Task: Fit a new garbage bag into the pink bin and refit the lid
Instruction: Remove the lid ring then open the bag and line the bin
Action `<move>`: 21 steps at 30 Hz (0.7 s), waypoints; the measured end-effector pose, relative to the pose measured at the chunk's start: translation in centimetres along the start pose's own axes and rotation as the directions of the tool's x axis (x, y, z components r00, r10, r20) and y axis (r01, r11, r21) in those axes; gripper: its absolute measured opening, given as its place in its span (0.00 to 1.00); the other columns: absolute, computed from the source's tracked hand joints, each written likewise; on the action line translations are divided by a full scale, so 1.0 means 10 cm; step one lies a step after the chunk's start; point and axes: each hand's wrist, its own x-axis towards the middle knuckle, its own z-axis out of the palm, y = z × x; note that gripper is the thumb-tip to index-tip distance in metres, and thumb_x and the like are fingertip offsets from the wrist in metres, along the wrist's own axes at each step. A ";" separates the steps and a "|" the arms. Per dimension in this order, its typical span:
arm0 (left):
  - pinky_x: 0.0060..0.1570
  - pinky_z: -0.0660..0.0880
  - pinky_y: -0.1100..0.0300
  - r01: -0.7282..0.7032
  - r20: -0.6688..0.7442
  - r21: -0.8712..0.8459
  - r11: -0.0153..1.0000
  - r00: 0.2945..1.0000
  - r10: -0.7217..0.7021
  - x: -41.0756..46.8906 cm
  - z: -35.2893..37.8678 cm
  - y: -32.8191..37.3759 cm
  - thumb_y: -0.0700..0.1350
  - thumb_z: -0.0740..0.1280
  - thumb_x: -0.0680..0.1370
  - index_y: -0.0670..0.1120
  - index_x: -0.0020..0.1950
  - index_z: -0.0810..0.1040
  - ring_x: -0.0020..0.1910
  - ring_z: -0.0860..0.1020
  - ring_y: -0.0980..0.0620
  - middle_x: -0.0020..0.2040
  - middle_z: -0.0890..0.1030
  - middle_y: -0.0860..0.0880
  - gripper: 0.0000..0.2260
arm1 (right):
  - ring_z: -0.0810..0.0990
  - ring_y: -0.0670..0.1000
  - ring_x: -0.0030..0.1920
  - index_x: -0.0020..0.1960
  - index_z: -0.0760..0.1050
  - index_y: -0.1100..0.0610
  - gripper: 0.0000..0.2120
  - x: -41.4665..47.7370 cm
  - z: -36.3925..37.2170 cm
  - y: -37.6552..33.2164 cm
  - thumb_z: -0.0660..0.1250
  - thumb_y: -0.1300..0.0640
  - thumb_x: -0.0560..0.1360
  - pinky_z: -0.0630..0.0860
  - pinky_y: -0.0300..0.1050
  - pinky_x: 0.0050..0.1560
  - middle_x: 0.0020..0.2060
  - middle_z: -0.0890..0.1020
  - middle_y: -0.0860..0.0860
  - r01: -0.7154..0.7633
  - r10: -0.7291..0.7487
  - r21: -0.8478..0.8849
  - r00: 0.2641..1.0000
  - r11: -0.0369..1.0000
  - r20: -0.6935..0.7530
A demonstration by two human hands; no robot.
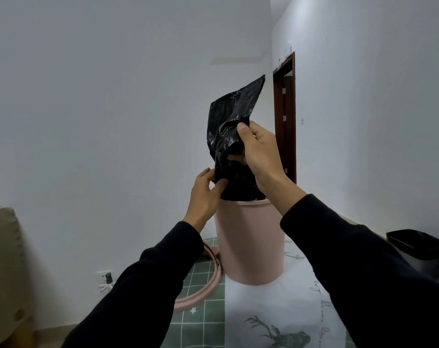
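Note:
The pink bin (pixel 248 244) stands upright on the table ahead of me, its top open. Above its rim I hold a crumpled black garbage bag (pixel 232 121), its upper corner sticking up toward the right and its lower end just above the bin's mouth. My right hand (pixel 259 151) grips the bag's middle from the right, thumb on top. My left hand (pixel 204 194) pinches the bag's lower left edge. The pink ring-shaped lid (pixel 203 292) lies flat on the table to the left of the bin, partly hidden by my left sleeve.
The table carries a green checked cloth (pixel 205 325) with a white printed runner. A grey bin lined with black (pixel 419 249) stands at the right edge. A beige cushioned piece (pixel 2 259) is at the left. A dark doorway (pixel 286 116) is behind, and a wall socket (pixel 105 276) low on the left.

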 end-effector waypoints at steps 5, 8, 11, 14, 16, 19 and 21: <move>0.40 0.74 0.75 0.134 -0.042 -0.172 0.976 0.989 -0.143 0.04 -0.01 0.04 0.43 0.59 0.84 0.50 0.52 0.84 0.49 0.82 0.64 0.48 0.85 0.56 0.13 | 0.83 0.67 0.54 0.57 0.78 0.68 0.16 -0.01 -0.01 0.04 0.61 0.56 0.84 0.84 0.61 0.50 0.53 0.81 0.70 -0.040 0.037 0.042 0.998 0.998 0.054; 0.38 0.76 0.71 0.174 -0.064 -0.257 0.951 0.978 -0.196 0.07 -0.02 0.10 0.42 0.58 0.84 0.48 0.48 0.83 0.42 0.82 0.66 0.44 0.86 0.54 0.14 | 0.87 0.54 0.50 0.57 0.82 0.60 0.12 0.00 -0.03 0.04 0.63 0.54 0.83 0.85 0.47 0.43 0.52 0.85 0.61 -0.033 0.027 0.079 0.997 0.996 0.077; 0.52 0.82 0.56 0.223 -0.065 -0.360 0.906 0.963 -0.263 0.10 -0.04 0.15 0.45 0.58 0.84 0.46 0.52 0.83 0.53 0.83 0.52 0.52 0.86 0.47 0.14 | 0.86 0.50 0.49 0.58 0.82 0.57 0.12 -0.01 -0.05 0.02 0.65 0.52 0.82 0.83 0.42 0.40 0.52 0.85 0.55 0.025 -0.030 0.053 0.995 0.998 0.092; 0.50 0.82 0.57 0.236 -0.068 -0.456 0.858 0.952 -0.298 0.11 -0.08 0.16 0.48 0.59 0.84 0.47 0.53 0.83 0.53 0.83 0.50 0.54 0.86 0.48 0.13 | 0.85 0.49 0.53 0.61 0.81 0.57 0.13 -0.01 -0.08 0.03 0.63 0.51 0.83 0.82 0.41 0.42 0.52 0.85 0.51 0.104 -0.103 -0.002 0.989 0.995 0.103; 0.50 0.82 0.58 0.247 -0.056 -0.516 0.820 0.946 -0.320 0.12 -0.11 0.14 0.49 0.60 0.84 0.48 0.55 0.83 0.53 0.83 0.51 0.54 0.85 0.49 0.13 | 0.84 0.49 0.56 0.64 0.79 0.56 0.14 -0.01 -0.12 0.04 0.62 0.52 0.83 0.83 0.42 0.45 0.55 0.85 0.49 0.140 -0.135 -0.041 0.986 0.989 0.095; 0.51 0.81 0.58 0.263 -0.045 -0.571 0.778 0.936 -0.349 0.12 -0.14 0.11 0.51 0.61 0.83 0.48 0.57 0.83 0.52 0.83 0.52 0.54 0.85 0.49 0.13 | 0.83 0.48 0.58 0.67 0.78 0.55 0.15 0.00 -0.18 0.07 0.62 0.53 0.83 0.84 0.44 0.50 0.57 0.84 0.49 0.153 -0.149 -0.067 0.987 0.986 0.059; 0.50 0.82 0.58 0.270 -0.034 -0.598 0.754 0.932 -0.361 0.12 -0.15 0.09 0.52 0.63 0.83 0.49 0.56 0.84 0.50 0.84 0.53 0.52 0.85 0.50 0.12 | 0.83 0.48 0.58 0.68 0.78 0.55 0.15 0.01 -0.22 0.10 0.62 0.55 0.83 0.83 0.47 0.54 0.58 0.84 0.49 0.155 -0.153 -0.072 0.988 0.985 0.030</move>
